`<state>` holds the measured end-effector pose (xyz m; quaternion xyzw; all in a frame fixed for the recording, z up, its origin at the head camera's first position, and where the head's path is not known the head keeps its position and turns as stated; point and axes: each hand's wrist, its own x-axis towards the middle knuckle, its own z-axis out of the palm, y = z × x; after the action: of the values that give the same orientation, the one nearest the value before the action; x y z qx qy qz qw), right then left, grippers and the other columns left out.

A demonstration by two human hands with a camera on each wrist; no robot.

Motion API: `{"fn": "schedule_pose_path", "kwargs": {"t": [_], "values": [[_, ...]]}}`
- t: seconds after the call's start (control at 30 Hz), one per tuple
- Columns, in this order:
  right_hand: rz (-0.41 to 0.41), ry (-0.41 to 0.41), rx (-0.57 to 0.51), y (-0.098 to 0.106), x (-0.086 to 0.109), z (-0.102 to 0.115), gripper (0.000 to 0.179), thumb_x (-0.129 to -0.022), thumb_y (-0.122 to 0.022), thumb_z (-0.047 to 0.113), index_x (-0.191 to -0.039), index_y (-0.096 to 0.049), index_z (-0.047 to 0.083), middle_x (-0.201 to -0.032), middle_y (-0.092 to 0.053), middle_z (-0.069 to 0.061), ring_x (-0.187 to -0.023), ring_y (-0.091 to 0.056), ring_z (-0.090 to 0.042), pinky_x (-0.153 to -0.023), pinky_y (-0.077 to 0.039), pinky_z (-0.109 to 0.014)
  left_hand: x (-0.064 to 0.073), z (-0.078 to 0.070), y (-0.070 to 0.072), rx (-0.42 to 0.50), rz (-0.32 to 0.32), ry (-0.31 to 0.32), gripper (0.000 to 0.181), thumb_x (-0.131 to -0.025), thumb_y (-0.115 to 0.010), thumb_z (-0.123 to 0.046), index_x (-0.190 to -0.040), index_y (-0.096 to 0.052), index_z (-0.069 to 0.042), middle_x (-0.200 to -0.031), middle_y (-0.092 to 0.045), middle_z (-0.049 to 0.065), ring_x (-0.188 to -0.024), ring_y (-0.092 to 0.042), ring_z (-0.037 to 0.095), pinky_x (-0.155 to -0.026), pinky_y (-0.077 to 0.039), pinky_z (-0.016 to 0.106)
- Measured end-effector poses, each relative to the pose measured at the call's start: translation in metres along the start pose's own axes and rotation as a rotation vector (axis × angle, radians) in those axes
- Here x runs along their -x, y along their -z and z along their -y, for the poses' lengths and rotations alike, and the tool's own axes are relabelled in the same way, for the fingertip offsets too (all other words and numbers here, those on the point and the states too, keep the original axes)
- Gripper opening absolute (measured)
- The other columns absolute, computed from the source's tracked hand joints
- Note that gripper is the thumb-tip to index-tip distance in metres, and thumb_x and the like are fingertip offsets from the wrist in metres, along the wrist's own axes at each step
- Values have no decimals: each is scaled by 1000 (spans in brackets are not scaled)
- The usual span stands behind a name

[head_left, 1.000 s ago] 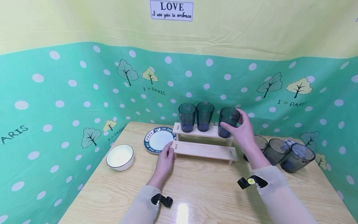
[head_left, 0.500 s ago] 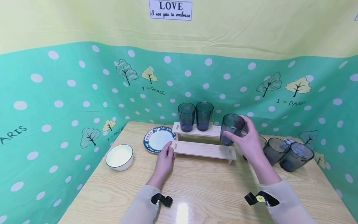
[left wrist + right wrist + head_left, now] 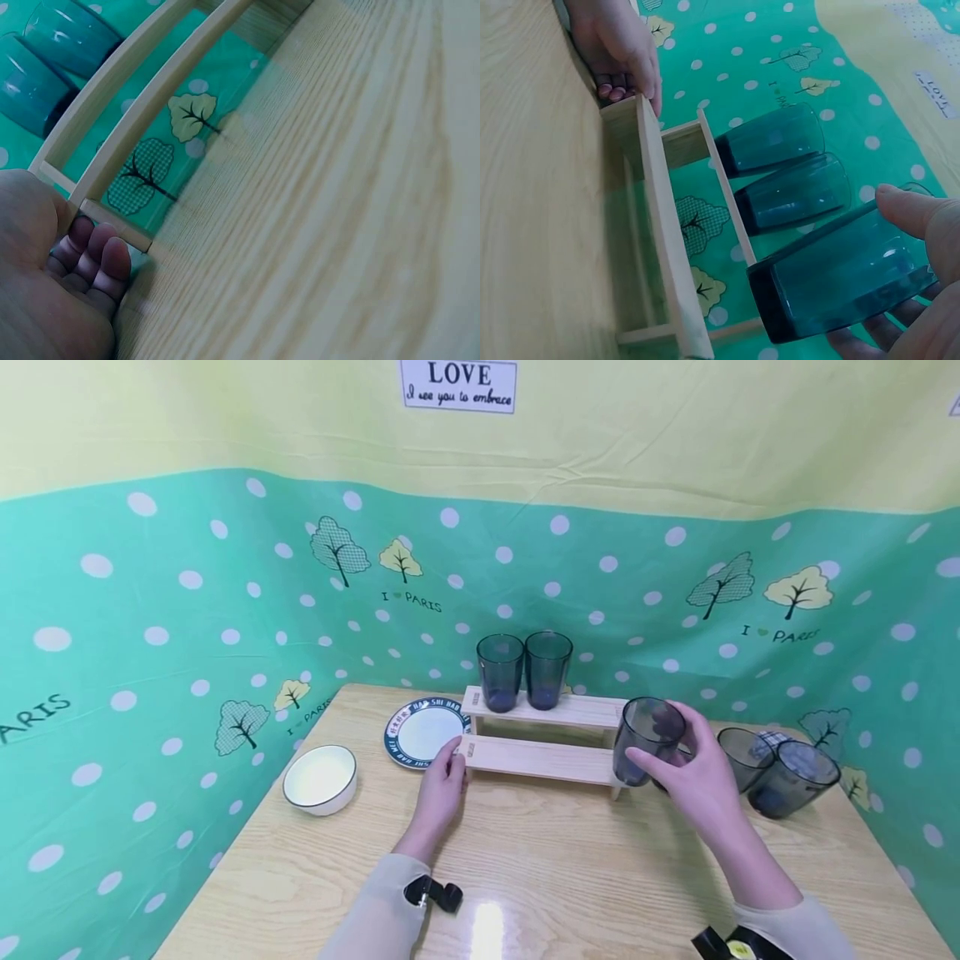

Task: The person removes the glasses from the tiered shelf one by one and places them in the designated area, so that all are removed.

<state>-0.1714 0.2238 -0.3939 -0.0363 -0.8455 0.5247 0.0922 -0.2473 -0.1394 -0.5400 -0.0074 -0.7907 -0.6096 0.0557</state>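
My right hand [image 3: 703,781] holds a dark tinted glass [image 3: 637,752] by its side, thumb in front. The glass is off the shelf, over the lower tier's right end. In the right wrist view the same glass [image 3: 840,277] has fingers [image 3: 881,330] beneath it and the thumb across its near side. My left hand [image 3: 441,793] grips the left end of a two-tier wooden rack [image 3: 540,758], its fingers [image 3: 112,259] curled at the end piece in the left wrist view. Two matching glasses [image 3: 501,672] stand upright side by side on the rack's upper tier, at the left.
Several more tinted glasses [image 3: 793,781] stand at the right of the table [image 3: 555,868], one mostly hidden behind my right hand. A blue-rimmed plate [image 3: 427,735] lies left of the rack, with a white bowl [image 3: 321,781] nearer. Behind hangs a patterned cloth [image 3: 420,643].
My right hand has carried the glass from the upper tier's right end toward the right and nearer to me. The left hand stays on the rack.
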Motion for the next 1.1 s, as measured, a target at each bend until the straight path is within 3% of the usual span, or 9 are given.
{"fn": "schedule_pose_path", "kwargs": {"t": [0.13,0.27,0.4,0.83,1.1], "values": [[-11,-2,48,7,10,-7,103,-94,-90,47,-174,-30,21,-165,-47,-14,-152,-48,-38,-119,-46,-48,-1,1,0,2,4,2,51,-120,-46,-24,-168,-44,-6,-93,-66,13,-81,-61,22,-75,-56,34],[-13,-14,66,14,18,-15,104,-94,-90,48,-175,-29,22,-166,-47,-14,-150,-49,-39,-111,-50,-23,-1,0,-1,1,0,-1,50,-120,-46,-24,-167,-45,-6,-92,-66,13,-79,-60,22,-73,-55,33],[-12,-18,47,19,24,-24,104,-95,-90,44,-175,-29,19,-166,-47,-17,-150,-49,-40,-96,-45,-3,-1,0,-1,-5,-4,-3,50,-120,-46,-24,-167,-46,-6,-92,-66,13,-79,-60,21,-74,-55,34],[-7,-78,87,35,34,-57,113,-95,-90,45,-177,-20,12,-168,-41,-27,-151,-44,-51,-96,-47,-6,0,-1,0,7,2,4,50,-120,-46,-23,-167,-46,-7,-93,-66,15,-79,-60,21,-74,-55,33],[-21,-74,83,36,35,-68,111,-93,-92,42,-174,-24,8,-168,-42,-25,-153,-42,-49,-91,-46,-3,-1,0,0,5,3,0,50,-120,-46,-22,-167,-45,-6,-92,-65,12,-80,-60,21,-75,-56,33]]}}
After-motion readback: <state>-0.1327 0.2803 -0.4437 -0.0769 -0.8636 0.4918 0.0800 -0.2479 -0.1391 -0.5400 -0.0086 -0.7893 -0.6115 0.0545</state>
